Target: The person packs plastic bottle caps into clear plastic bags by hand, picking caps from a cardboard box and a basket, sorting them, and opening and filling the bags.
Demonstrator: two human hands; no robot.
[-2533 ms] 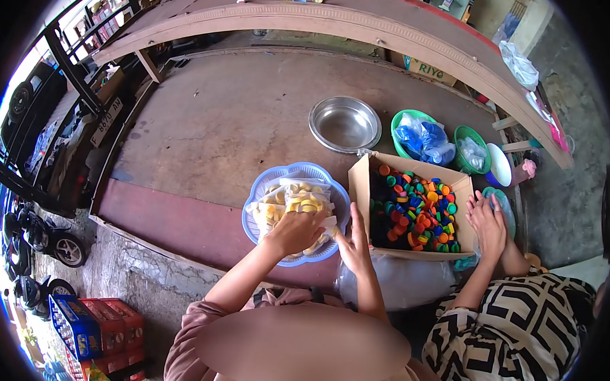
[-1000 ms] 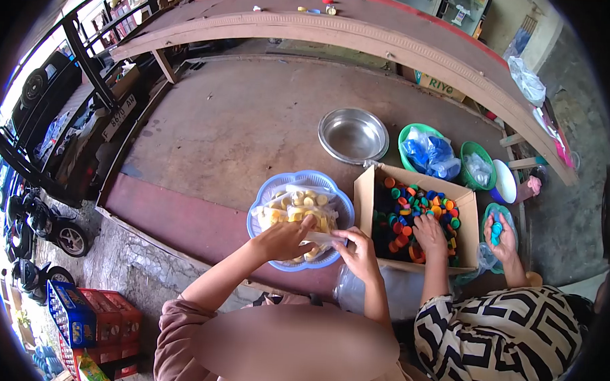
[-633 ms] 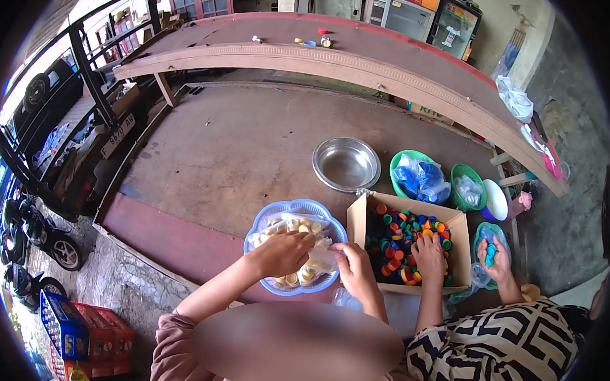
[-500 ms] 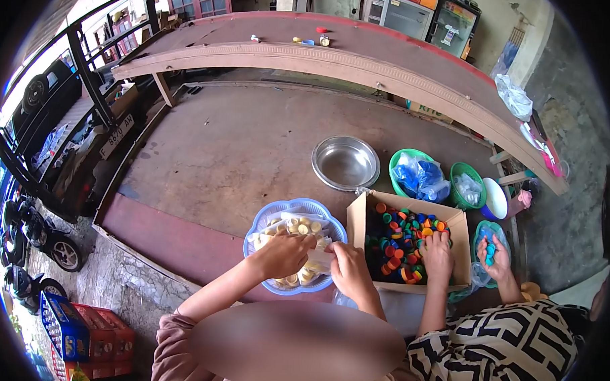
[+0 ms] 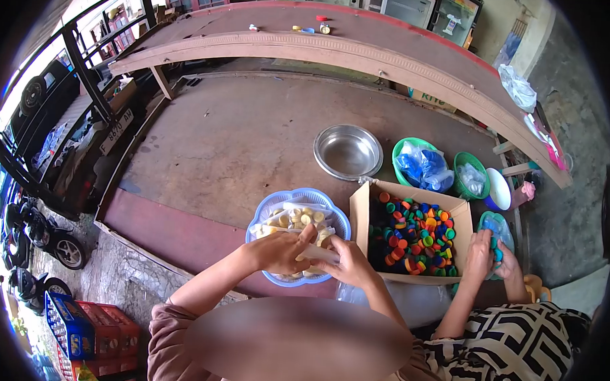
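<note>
A light blue scalloped basket holds clear plastic bags with pale yellow caps in them. Over the basket's near side, my left hand is closed on a clear plastic bag. My right hand pinches the same bag from the right, close to the left fingertips. To the right of the basket stands an open cardboard box full of red, green, blue, orange and yellow caps.
A co-worker's hands hold teal caps right of the box. Behind are a steel basin, a green basket with blue plastic, a smaller green basket and a white bowl. A raised wooden shelf crosses the back.
Both my hands have come lower, towards the basket's near edge, with the bag between them. The co-worker's hand has left the cap box and joined the other hand at the teal caps.
</note>
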